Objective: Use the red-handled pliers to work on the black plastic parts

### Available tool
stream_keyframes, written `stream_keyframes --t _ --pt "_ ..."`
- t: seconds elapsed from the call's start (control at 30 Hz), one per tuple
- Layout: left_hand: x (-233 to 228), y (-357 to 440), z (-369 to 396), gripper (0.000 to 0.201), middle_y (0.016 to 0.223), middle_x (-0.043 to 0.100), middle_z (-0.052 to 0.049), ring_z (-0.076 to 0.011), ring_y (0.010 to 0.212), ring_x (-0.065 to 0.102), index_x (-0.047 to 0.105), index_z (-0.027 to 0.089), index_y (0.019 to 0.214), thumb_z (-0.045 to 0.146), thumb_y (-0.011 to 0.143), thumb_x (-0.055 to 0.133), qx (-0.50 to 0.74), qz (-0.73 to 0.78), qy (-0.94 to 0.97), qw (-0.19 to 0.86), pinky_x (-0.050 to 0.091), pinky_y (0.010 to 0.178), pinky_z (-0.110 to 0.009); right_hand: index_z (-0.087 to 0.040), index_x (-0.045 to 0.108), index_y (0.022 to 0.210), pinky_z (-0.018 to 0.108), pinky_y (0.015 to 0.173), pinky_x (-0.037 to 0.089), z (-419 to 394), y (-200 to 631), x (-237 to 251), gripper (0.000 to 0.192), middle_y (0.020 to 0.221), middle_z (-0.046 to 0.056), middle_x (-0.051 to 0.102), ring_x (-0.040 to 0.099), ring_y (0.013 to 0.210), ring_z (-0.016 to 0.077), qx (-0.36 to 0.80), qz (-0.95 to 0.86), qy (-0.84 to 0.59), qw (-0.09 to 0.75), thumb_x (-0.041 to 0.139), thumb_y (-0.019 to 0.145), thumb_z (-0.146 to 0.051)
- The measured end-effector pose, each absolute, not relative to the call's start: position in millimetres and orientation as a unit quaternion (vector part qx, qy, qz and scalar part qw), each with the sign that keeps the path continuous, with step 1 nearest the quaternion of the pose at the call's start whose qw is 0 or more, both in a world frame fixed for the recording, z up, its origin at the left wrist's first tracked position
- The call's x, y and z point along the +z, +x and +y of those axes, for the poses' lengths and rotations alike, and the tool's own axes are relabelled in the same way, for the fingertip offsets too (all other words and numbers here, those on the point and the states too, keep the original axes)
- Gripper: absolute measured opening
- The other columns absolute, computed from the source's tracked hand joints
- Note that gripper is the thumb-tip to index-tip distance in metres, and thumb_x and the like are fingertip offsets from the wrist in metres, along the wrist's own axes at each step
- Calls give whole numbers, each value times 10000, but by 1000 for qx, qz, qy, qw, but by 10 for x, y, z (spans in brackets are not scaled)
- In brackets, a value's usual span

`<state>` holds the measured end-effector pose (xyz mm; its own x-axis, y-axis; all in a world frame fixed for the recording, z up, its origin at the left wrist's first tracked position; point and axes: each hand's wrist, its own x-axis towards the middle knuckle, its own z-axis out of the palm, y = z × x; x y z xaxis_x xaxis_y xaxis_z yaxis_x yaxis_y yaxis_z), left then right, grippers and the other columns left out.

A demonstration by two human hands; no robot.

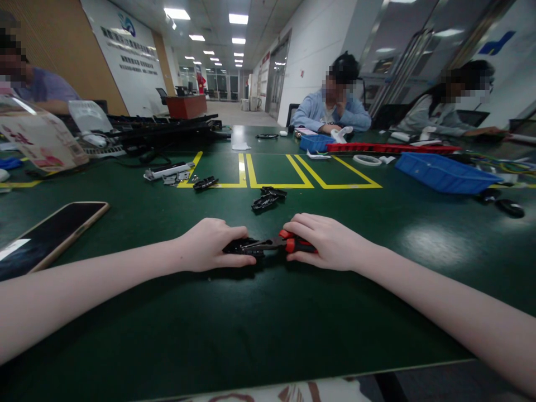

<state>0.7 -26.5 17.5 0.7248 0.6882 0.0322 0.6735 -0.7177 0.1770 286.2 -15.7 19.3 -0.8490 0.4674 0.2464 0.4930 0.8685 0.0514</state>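
My left hand (211, 244) rests on the green table (268, 312) and grips a small black plastic part (243, 246). My right hand (329, 241) holds red-and-black handled pliers (288, 242), their metal jaws pointing left and meeting the black part. Both hands sit close together at the table's middle, near me. Two more black parts (268, 199) lie just beyond the hands.
A phone (50, 234) lies at the left. Yellow tape lines (276, 173), a white strip with small parts (170, 171), a blue tray (444, 173), a red strip (389, 148) and keyboards (159, 129) lie farther back. Three other people sit around the table.
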Motion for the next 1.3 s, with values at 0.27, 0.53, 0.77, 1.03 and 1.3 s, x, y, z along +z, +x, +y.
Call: stream_keyframes --t 0.27,0.53,0.77,1.03,1.3 --pt "144 -14 -242 476 754 639 -16 -165 651 578 633 191 971 649 916 515 89 352 929 65 329 585 -248 -125 609 1155 395 736 510 -119 2849 210 472 1019 139 660 612 860 256 -55 -963 -247 96 541 937 -537" --pt "136 -22 -242 452 876 616 -13 -152 701 567 614 190 979 629 913 528 103 344 930 75 347 604 -260 -141 601 1178 412 768 502 -109 2870 191 495 1074 141 659 617 915 269 -42 -958 -261 109 560 920 -561" --pt "154 -57 -252 417 903 602 -10 -153 714 576 624 196 999 596 916 539 107 350 928 66 378 628 -270 -149 572 1227 452 821 524 -101 3272 226 502 1157 164 642 631 997 288 -22 -944 -313 101 515 945 -561" --pt "217 -44 -287 378 921 618 -8 -153 711 583 629 204 1022 561 920 553 83 362 928 36 410 677 -289 -175 559 1307 502 913 524 -216 3575 176 464 1264 167 621 614 1135 311 -48 -930 -353 93 515 962 -482" --pt "181 -46 -264 363 903 627 -2 -151 719 593 621 210 1015 555 926 548 98 352 929 54 402 672 -279 -410 431 1486 504 879 534 -1253 3971 167 617 1202 52 674 648 1046 324 -197 -855 -396 270 594 899 -317"
